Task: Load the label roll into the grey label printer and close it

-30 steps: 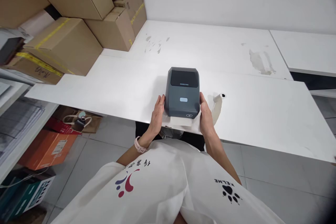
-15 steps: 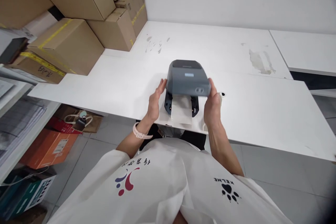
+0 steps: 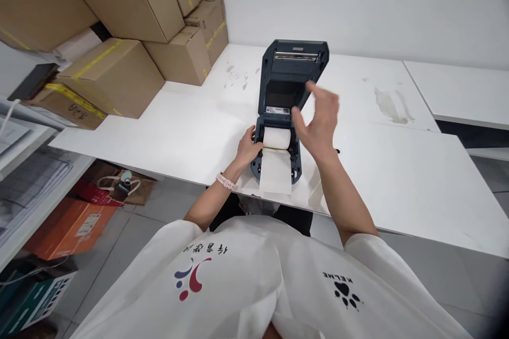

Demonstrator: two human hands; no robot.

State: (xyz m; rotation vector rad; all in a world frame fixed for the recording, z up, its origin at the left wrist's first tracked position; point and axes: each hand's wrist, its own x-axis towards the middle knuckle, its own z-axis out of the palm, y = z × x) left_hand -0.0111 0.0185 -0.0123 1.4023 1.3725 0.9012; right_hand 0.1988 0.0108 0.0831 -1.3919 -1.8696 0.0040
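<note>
A dark grey label printer [image 3: 298, 161] stands near the table's front edge with its lid [image 3: 284, 71] tilted up and back. Inside its base lies a white paper roll [image 3: 277, 138], and a strip of label paper [image 3: 275, 172] runs from it out over the front. My left hand [image 3: 248, 149] grips the left side of the base, thumb over the rim and fingers along the outer wall. Raised at the right of the printer is my right hand [image 3: 320, 122], thumb and fingers apart, holding nothing. It is slightly blurred and covers part of the lid's right edge.
Cardboard boxes [image 3: 115, 77] with yellow tape are stacked on the back left of the white table [image 3: 382, 164]. A pale curled strip [image 3: 317, 194] lies by the front edge, right of the printer. Below left are shelves and an orange box [image 3: 66, 225].
The printer's lid has swung from lowered to upright, showing the paper roll. My right hand has left the lid and risen; my left hand has moved onto the base's left side.
</note>
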